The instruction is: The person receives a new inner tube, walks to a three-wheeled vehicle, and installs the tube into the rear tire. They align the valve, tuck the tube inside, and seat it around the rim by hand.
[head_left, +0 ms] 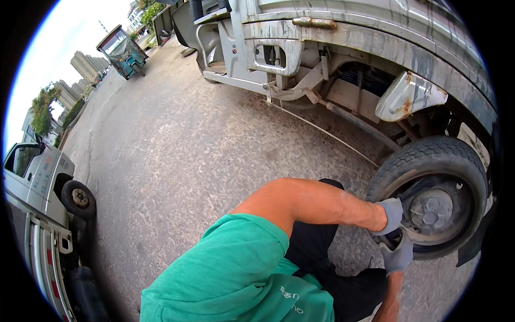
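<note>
Both of my hands wear grey gloves and work at the lower left of a truck wheel [431, 212], whose black tyre surrounds a dusty hub. My left hand [391, 216] is bent at the wheel's rim, its fingers closed and partly hidden. Just below it, my right hand [399, 254] has its thumb and fingers curled at the tyre's edge. A small dark object [393, 236] shows between the two gloves, too covered to name.
A pale, rust-stained truck body [370, 43] overhangs the wheel, with a white rusty box [410, 97] and a long bar [359, 123] beneath. Another truck [40, 177] stands at left on the paved road [177, 139]. A blue three-wheeler [124, 53] is farther back.
</note>
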The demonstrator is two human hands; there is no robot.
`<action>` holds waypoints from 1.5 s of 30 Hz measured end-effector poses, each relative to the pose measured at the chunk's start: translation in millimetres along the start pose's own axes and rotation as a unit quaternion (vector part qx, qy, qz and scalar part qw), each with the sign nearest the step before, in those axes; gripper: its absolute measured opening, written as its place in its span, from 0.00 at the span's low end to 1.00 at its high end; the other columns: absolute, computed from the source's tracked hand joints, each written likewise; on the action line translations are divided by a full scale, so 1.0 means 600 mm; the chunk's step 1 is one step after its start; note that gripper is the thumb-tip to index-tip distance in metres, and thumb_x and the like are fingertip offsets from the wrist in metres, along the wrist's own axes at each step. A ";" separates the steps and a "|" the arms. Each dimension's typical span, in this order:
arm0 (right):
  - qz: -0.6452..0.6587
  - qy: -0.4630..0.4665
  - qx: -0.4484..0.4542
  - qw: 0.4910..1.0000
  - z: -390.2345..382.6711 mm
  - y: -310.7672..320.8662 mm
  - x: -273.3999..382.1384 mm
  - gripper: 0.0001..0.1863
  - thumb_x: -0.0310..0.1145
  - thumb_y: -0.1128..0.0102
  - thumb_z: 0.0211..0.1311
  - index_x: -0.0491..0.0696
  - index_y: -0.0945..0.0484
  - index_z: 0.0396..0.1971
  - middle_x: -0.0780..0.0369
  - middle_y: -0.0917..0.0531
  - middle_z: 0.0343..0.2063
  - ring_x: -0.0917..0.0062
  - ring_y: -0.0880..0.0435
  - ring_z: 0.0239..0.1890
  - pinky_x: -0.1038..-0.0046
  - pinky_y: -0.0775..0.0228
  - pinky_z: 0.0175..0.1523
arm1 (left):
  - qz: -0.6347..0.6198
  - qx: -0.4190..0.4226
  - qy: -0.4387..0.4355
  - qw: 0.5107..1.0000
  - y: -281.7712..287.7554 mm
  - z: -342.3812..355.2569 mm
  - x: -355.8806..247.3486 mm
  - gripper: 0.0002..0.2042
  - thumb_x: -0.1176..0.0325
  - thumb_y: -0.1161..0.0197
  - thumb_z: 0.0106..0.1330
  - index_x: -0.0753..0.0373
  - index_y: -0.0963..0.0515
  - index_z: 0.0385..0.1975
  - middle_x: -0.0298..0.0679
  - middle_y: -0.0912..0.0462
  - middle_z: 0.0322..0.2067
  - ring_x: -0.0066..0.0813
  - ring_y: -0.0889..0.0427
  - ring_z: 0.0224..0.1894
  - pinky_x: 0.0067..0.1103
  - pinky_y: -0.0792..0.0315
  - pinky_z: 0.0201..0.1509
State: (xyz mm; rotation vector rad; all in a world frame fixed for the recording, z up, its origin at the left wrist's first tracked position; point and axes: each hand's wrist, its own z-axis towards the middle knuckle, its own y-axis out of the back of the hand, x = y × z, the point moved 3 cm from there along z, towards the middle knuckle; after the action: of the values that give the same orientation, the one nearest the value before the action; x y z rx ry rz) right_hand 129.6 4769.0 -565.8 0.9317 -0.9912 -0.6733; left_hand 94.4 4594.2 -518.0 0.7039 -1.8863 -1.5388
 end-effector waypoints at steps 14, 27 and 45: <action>-0.126 0.029 0.192 0.973 0.034 0.023 0.007 0.28 0.45 0.21 0.42 0.52 0.14 0.46 0.51 0.12 0.38 0.54 0.15 0.43 0.55 0.24 0.49 | -0.126 0.008 -0.005 0.992 0.018 0.006 0.000 0.14 0.60 0.34 0.54 0.58 0.10 0.36 0.44 0.10 0.38 0.44 0.11 0.41 0.35 0.21 0.45; -0.133 0.020 0.190 0.973 0.038 -0.021 0.005 0.28 0.45 0.21 0.42 0.50 0.14 0.46 0.52 0.12 0.36 0.53 0.14 0.40 0.54 0.23 0.46 | 0.115 -0.089 -0.037 0.989 0.004 -0.010 -0.008 0.18 0.57 0.39 0.65 0.56 0.13 0.49 0.39 0.14 0.51 0.39 0.21 0.61 0.44 0.45 0.76; -0.272 0.108 0.287 0.912 0.044 0.051 -0.020 0.45 0.63 0.27 0.52 0.56 0.26 0.67 0.51 0.13 0.50 0.57 0.12 0.50 0.57 0.20 0.51 | -0.044 -0.141 -0.018 0.989 -0.129 0.155 -0.054 0.32 0.36 0.48 0.68 0.48 0.26 0.66 0.39 0.22 0.63 0.40 0.26 0.67 0.40 0.40 0.72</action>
State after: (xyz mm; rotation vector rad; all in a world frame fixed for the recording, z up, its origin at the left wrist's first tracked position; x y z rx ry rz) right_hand 102.5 4784.0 -536.9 1.8060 -0.7336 -0.7248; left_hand 50.4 4664.6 -612.0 0.6400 -1.6357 -1.8395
